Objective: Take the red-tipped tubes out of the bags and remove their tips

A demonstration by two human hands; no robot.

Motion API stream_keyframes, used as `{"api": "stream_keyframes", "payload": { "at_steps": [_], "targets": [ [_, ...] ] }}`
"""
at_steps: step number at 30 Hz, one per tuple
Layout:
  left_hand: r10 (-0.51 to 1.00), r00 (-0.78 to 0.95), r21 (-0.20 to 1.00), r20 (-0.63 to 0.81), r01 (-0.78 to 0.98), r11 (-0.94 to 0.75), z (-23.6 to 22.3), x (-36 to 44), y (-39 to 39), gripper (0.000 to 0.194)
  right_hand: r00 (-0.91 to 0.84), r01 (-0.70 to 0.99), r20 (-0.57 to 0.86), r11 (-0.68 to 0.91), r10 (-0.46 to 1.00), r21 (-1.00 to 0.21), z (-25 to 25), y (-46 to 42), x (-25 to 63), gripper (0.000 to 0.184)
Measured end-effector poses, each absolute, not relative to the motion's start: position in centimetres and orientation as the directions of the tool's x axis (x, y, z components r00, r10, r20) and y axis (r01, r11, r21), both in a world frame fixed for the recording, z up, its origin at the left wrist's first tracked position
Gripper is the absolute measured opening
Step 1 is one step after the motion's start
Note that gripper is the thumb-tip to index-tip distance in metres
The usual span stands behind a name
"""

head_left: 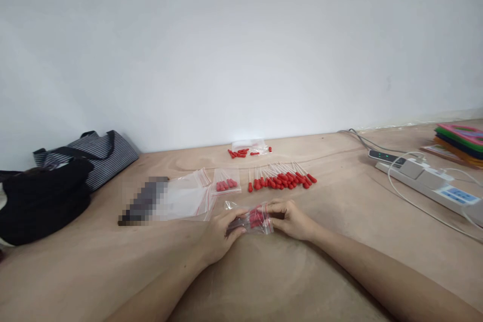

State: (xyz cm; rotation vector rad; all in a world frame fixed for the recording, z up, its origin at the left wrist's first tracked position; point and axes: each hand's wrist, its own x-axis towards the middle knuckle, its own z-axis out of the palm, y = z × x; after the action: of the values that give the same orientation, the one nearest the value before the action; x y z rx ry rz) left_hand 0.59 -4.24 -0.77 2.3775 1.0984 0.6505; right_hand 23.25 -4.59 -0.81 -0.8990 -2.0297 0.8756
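Note:
A small clear zip bag [268, 229] with red-bulbed droppers [257, 216] inside is held just above the table between both hands. My left hand [221, 236] pinches its left end, thumb below and fingers on top. The right end, by the red seal line, is gripped by my right hand [293, 219]. Beyond the hands lies a spread row of red-bulbed droppers [283, 180], thin pale tubes pointing toward the wall. Another zip bag with several droppers [226, 184] lies flat left of that row, beside a stack of flat zip bags [184, 195].
Loose red bulbs [238, 153] lie by a clear bag [247, 146] near the wall. A blurred dark object [143, 201], a black cloth item [56, 204] and a striped bag [113, 156] are left. Right are a power strip [426, 183] with cables and stacked coloured sheets [460, 141].

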Motion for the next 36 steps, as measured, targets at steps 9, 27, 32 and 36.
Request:
{"api": "stream_keyframes", "payload": {
  "at_steps": [9, 27, 32, 36],
  "targets": [
    [0.781, 0.579, 0.560, 0.234, 0.577, -0.595, -0.8, 0.7, -4.1, 0.033, -0.420, 0.463, 0.350, 0.529, 0.837, -0.711, -1.2, -4.8, 21.9, 0.017],
    [0.812, 0.547, 0.564, 0.202, 0.613, -0.553, 0.2, 0.7, -4.3, 0.024, -0.247, 0.090, 0.190, 0.217, 0.950, -0.972, 0.5, -2.5, 29.1, 0.026],
    [0.802, 0.559, 0.570, 0.211, 0.596, -0.566, 0.2, 0.6, -4.2, 0.025, -0.037, 0.074, 0.252, 0.254, 0.967, -0.964, 1.9, -1.2, 32.4, 0.027],
    [0.795, 0.569, 0.569, 0.211, 0.590, -0.573, -0.2, 0.5, -4.1, 0.024, 0.138, 0.175, 0.388, 0.363, 0.911, -0.915, 2.2, 0.3, 30.0, 0.029]
  ]
}}
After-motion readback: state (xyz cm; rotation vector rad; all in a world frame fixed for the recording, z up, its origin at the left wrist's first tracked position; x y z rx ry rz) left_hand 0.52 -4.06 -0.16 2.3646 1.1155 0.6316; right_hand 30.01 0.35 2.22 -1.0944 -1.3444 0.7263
